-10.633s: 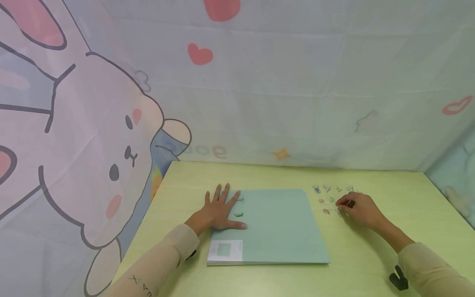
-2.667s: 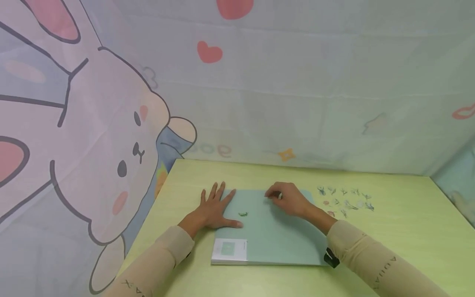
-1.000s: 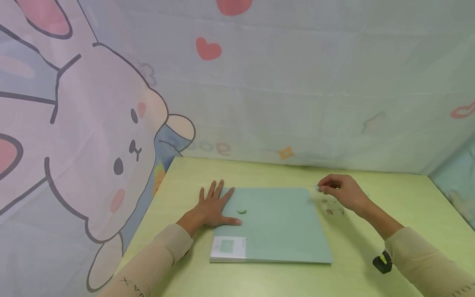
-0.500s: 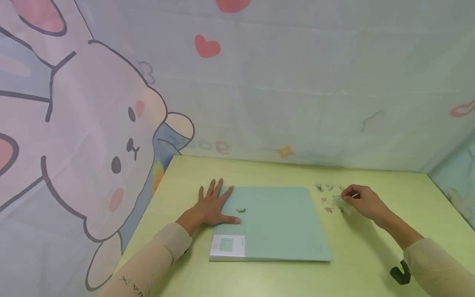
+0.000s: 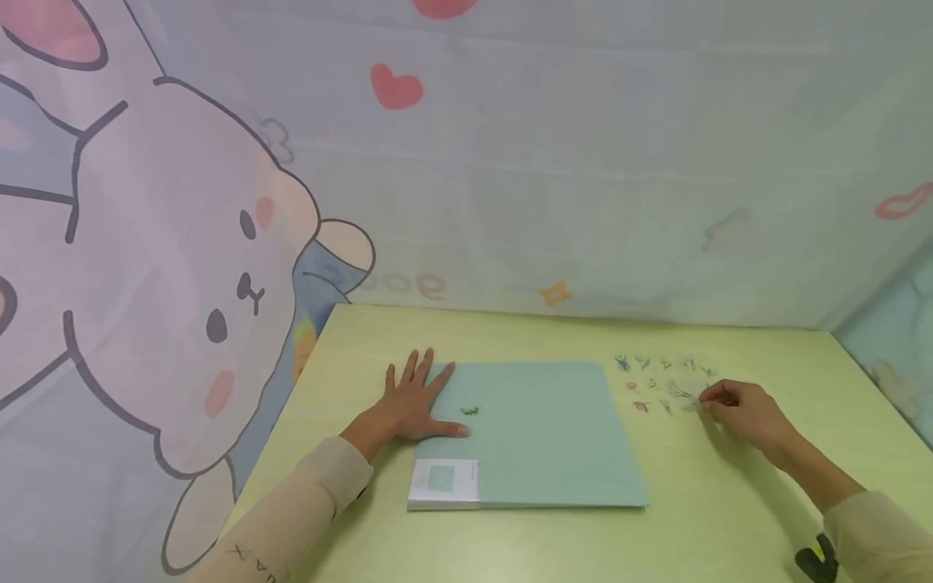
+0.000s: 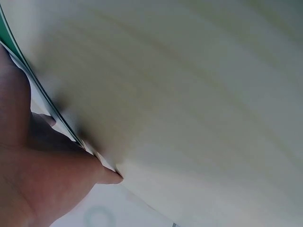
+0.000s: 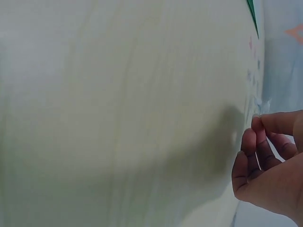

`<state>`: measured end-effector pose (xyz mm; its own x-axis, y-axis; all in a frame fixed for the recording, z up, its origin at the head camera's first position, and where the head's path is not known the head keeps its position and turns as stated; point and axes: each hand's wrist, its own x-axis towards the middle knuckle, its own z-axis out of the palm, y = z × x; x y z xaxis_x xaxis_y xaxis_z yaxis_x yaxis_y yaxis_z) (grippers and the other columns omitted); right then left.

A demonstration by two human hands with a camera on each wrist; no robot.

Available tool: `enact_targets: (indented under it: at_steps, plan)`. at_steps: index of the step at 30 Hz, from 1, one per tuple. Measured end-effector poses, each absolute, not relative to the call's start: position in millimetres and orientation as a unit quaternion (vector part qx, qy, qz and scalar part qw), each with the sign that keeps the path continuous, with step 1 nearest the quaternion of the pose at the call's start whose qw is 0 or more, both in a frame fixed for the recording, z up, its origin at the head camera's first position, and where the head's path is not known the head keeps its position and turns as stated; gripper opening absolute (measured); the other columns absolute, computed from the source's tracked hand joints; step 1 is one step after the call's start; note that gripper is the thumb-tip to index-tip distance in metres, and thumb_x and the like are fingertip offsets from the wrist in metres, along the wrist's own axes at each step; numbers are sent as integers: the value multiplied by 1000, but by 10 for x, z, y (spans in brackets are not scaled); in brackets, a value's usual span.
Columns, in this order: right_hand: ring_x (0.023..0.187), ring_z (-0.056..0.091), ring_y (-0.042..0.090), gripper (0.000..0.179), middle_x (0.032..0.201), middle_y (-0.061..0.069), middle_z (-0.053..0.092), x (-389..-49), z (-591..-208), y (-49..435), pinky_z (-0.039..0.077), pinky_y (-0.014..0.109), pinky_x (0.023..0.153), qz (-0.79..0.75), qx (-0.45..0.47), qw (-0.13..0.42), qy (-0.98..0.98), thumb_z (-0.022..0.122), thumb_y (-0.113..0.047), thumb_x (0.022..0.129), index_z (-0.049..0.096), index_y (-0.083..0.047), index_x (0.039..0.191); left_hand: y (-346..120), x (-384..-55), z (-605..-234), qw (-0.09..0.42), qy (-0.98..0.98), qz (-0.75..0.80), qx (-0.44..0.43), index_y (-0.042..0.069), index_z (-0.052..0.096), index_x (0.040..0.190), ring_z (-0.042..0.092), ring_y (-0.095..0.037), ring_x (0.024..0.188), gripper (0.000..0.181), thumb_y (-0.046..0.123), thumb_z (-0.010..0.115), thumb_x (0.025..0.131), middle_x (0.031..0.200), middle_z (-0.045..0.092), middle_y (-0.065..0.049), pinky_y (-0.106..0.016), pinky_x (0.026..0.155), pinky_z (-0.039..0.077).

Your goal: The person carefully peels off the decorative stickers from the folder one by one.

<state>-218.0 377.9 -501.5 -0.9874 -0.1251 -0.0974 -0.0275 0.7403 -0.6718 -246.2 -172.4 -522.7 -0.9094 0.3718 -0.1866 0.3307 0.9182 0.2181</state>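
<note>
A mint-green folder (image 5: 554,437) with a white label (image 5: 442,481) at its lower left corner lies on the table. My left hand (image 5: 411,409) rests spread over the folder's left edge, its thumb below a small green leaf-sprig sticker (image 5: 470,410) on the cover. To the right of the folder, small clear plant stickers (image 5: 666,365) lie in loose rows. At the right end of these rows my right hand (image 5: 751,413) pinches a clear sticker (image 5: 691,403) between thumb and forefinger. The right wrist view shows its fingertips (image 7: 256,119) together at the see-through piece.
The pale yellow-green table (image 5: 539,546) ends at the back against a hanging cloth (image 5: 583,202) printed with a rabbit and hearts. A black wrist strap (image 5: 816,559) hangs below the right sleeve.
My right hand has gone from over the folder to the stickers, then further right along them. A second green sprig seen on the cover earliest is gone. The left hand stays put.
</note>
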Motion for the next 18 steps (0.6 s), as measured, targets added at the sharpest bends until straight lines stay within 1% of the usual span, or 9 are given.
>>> enact_targets:
  at_steps: [5, 12, 18]
  plan:
    - [90, 62, 22, 25, 106, 13, 71, -2166, -5078, 3796, 51, 32, 68, -350, -37, 57, 934, 62, -18, 108, 70, 4, 119, -1737, -2469, -5234, 110, 973, 88, 181, 26, 14, 173, -9, -43, 162, 121, 88, 63, 82, 177, -5, -18, -73, 122, -1]
    - [89, 65, 23, 20, 101, 11, 74, -2136, -5092, 3740, 52, 35, 66, -314, -44, 24, 948, 67, -15, 105, 73, 2, 113, -1736, -2479, -5243, 113, 973, 86, 184, 25, 14, 173, -9, -43, 162, 120, 88, 63, 83, 177, -5, -19, -73, 122, -1]
    - [89, 68, 27, 17, 99, 10, 73, -2139, -5111, 3729, 52, 34, 64, -288, -61, 2, 956, 69, -13, 103, 74, 1, 111, -1731, -2479, -5245, 109, 973, 83, 185, 25, 14, 173, -8, -43, 162, 120, 87, 62, 83, 177, -5, -19, -73, 122, 0]
